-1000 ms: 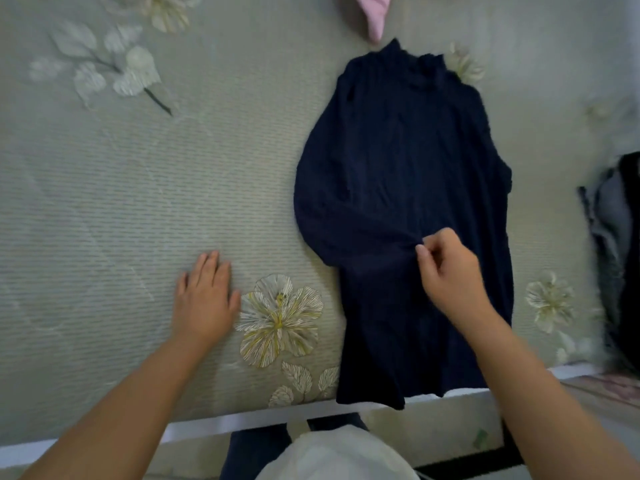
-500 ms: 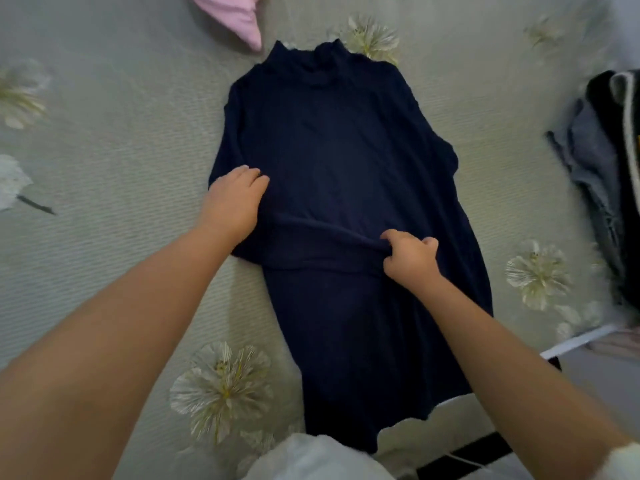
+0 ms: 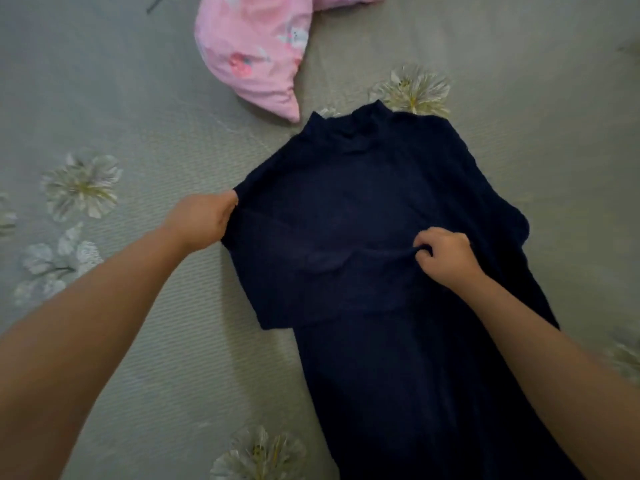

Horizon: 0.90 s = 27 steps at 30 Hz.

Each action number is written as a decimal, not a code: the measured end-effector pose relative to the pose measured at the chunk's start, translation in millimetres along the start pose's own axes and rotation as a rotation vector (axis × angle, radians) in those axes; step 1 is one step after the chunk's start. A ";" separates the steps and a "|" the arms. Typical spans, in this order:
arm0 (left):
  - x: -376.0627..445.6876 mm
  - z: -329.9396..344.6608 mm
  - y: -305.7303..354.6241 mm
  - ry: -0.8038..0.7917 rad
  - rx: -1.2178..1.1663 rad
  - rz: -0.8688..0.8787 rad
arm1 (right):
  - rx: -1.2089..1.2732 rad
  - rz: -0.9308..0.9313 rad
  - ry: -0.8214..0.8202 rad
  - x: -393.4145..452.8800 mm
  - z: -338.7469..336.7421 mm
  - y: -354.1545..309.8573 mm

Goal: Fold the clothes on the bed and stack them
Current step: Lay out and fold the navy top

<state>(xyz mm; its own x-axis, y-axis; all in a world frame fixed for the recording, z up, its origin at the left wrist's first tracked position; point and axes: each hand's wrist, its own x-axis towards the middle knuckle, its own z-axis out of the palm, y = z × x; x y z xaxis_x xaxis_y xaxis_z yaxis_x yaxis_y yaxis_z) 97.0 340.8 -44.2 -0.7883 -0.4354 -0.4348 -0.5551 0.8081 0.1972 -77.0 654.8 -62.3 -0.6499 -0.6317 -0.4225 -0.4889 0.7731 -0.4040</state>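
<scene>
Grey floral bedspread point(image 3: 138, 133) — left hand point(image 3: 204, 220), right hand point(image 3: 446, 258) each pinching navy sweater point(image 3: 363, 202), apparently.

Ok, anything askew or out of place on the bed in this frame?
Nothing damaged or spilled. The navy sweater lies mid-fold, the left hand gripping its edge and the right hand pinching the folded sleeve. A pink garment sits crumpled beyond the collar, unfolded.

- No readable text, label, brand, number or sign appears anywhere in the view.
- The pink cloth point(image 3: 254, 53) at the bed's far edge carries only small printed pictures, no letters.
- The dark navy top point(image 3: 381, 271) shows no tag or logo.
- The bedcover point(image 3: 104, 109) bears flower embroidery only.
</scene>
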 end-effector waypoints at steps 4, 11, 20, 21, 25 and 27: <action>24.0 -7.8 -26.1 0.026 0.271 -0.134 | -0.074 -0.066 0.013 40.7 -18.5 -21.0; 45.6 40.8 -29.1 -0.004 0.265 -0.268 | -0.302 0.012 0.034 119.5 -59.0 -24.6; 55.0 55.0 -17.8 0.134 0.223 -0.320 | -0.598 0.190 0.073 154.5 -49.6 -11.5; 56.7 56.1 -17.2 0.124 0.245 -0.336 | -0.639 0.177 0.090 158.0 -49.4 -12.0; 61.1 58.0 -10.1 0.088 0.308 -0.392 | -0.693 0.166 0.151 167.2 -41.1 -9.5; 59.5 58.0 -6.5 0.126 0.254 -0.398 | -0.685 0.167 0.194 164.9 -32.6 -4.3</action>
<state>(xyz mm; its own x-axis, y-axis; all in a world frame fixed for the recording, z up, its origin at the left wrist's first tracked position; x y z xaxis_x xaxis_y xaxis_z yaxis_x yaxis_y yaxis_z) 69.1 332.7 -122.3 -0.5627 -0.7621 -0.3203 -0.7498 0.6337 -0.1904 -201.0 549.1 -103.7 -0.8077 -0.5305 -0.2571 -0.5876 0.7598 0.2782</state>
